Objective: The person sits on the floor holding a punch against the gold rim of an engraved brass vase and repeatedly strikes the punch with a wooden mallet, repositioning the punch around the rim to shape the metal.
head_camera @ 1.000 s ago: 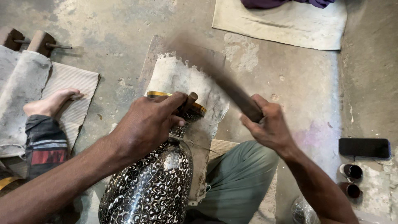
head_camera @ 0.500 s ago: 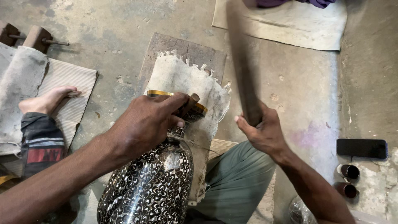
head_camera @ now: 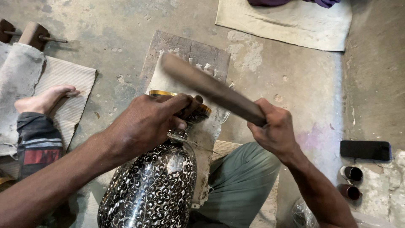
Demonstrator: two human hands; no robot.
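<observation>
A black-and-silver patterned metal vase [head_camera: 152, 190] lies on its side, its gold-rimmed mouth [head_camera: 168, 93] resting on a frayed white cloth [head_camera: 168, 80] over a wooden block [head_camera: 185, 48]. My left hand [head_camera: 145, 122] grips the vase's neck from above. My right hand [head_camera: 274, 128] holds a long wooden stick [head_camera: 211, 90] that slants up to the left, its far end above the cloth beyond the vase's mouth.
Another person's bare foot [head_camera: 42, 99] and trouser leg rest on a ribbed mat [head_camera: 69, 82] at the left. A black phone [head_camera: 365, 150] and two small dark pots [head_camera: 351, 181] lie at the right. A pale mat [head_camera: 287, 21] lies at the top.
The stick swung from pointing up and away to slanting down leftward over the vase's mouth. My left hand has kept its grip on the neck.
</observation>
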